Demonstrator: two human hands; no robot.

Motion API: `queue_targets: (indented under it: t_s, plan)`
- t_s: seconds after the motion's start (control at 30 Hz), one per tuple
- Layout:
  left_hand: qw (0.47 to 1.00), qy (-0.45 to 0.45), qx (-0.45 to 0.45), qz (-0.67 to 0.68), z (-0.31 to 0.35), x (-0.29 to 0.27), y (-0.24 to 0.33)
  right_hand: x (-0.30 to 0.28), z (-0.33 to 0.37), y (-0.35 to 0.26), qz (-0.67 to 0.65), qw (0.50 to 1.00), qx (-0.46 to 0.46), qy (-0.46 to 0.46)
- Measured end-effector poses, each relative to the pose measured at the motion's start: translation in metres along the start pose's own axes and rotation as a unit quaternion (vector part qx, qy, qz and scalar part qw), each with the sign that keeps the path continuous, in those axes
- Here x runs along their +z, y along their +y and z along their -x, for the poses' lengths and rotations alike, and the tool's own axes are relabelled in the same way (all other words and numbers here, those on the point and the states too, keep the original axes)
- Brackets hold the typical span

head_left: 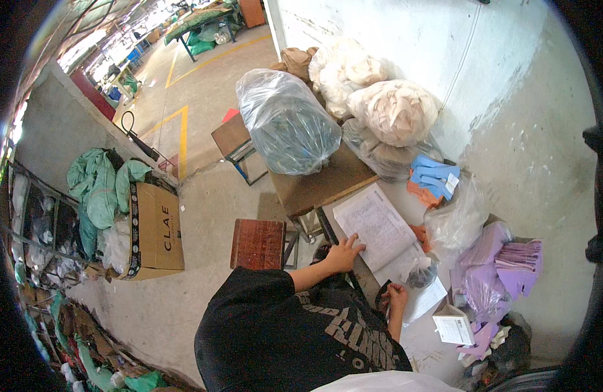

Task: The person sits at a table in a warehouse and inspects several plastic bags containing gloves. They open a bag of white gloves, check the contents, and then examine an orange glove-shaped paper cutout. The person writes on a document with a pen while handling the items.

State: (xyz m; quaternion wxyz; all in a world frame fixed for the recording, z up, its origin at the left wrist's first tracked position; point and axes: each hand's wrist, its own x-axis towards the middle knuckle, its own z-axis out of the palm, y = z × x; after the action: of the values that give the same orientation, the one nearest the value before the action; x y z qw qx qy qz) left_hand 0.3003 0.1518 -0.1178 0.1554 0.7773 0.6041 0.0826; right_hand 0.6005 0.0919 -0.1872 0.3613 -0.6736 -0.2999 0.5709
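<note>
Head view: An open notebook (pixel 374 225) is spread along the near edge of a bench (pixel 432 351), presumably for easy reach, its pages closely marked. The left hand (pixel 344 255) is laid on the page's near margin, fingers loosely spread and nothing gripped, apparently so that the leaf is steadied or a place kept. The right hand (pixel 396 297) is held farther right along the same edge, its fingers curled at a dark object (pixel 383 294); whether that is grasped cannot be told. A small bag (pixel 421 272) is set at the notebook's right end, perhaps as a weight, near a loose sheet (pixel 427 302). Blue pieces (pixel 435 176) are piled toward the bench's far left corner and purple pieces (pixel 520 281) toward its right end, seemingly sorted by colour. A clear bag (pixel 288 124) is rested on the adjoining brown table (pixel 340 175), probably because of its bulk.
</note>
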Motion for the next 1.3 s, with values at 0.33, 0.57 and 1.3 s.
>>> queue_targets:
  t_s: [0.33, 0.57, 1.3]
  plan:
    - [1.000, -0.007, 0.010, 0.006, 0.000, -0.004, -0.001, -0.002, -0.004, 0.000, -0.016, 1.000, -0.003, -0.024]
    - [1.000, 0.013, 0.011, 0.013, 0.003, -0.004, -0.002, -0.002, -0.002, -0.001, -0.027, 0.999, -0.004, -0.027]
    - [0.986, 0.095, 0.056, 0.128, -0.044, -0.005, 0.030, 0.003, 0.015, -0.017, -0.001, 0.999, -0.044, -0.023]
